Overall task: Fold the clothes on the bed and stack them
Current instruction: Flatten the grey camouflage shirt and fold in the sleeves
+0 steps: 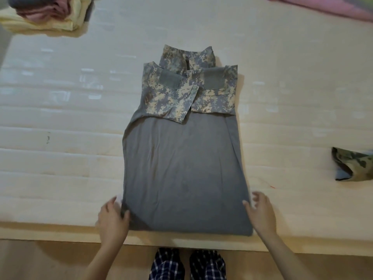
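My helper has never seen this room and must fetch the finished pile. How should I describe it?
Start at the pale mattress and look to its far left, away from the grey shirt with camouflage sleeves lying in the middle. The folded stack sits there. It alone is layered: yellow at the bottom, pink above, grey on top.

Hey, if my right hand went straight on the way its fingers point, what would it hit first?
Most likely the grey shirt: the right hand points forward and slightly left, toward the shirt's right edge just beside it. Its height is unclear.
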